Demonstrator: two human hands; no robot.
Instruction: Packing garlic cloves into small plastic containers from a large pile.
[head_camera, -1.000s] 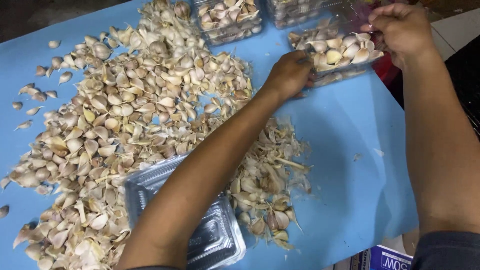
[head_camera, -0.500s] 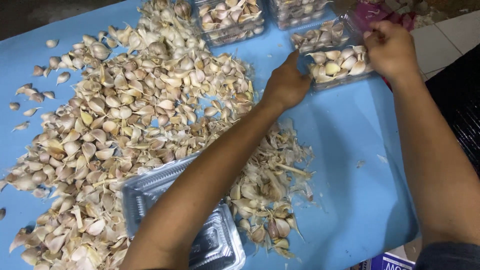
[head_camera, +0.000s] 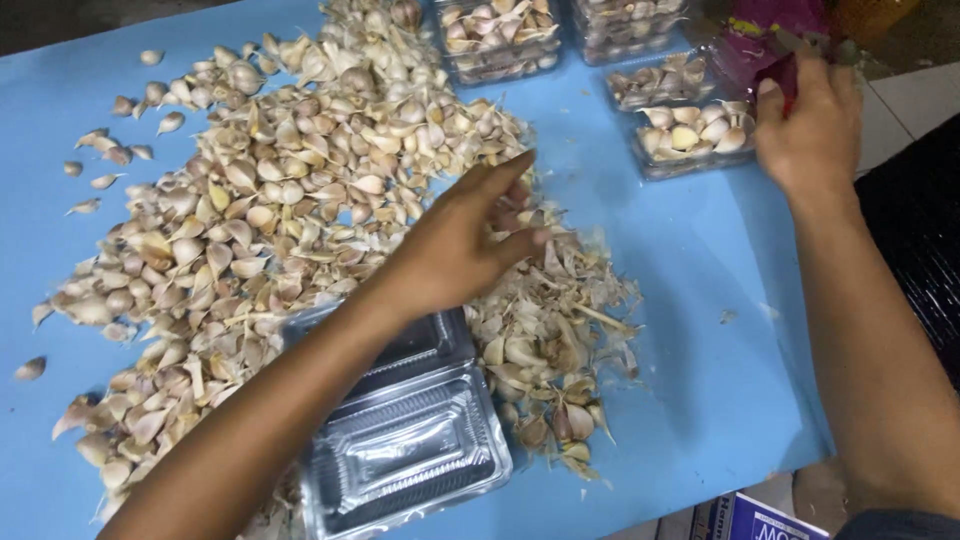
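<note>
Left hand over garlic cloves on blue table cover

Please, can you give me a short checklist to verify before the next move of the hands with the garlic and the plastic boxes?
1. Left hand free to pick cloves: ok, open, fingers spread over the garlic pile.
2. Empty clear box within reach: ok, open, lying under the left forearm.
3. Right hand on the filled box: cannot tell, it is at the box's right edge.
4. Filled box closed: cannot tell.
5. Blue table cover has bare space: ok, on the right side.
</note>
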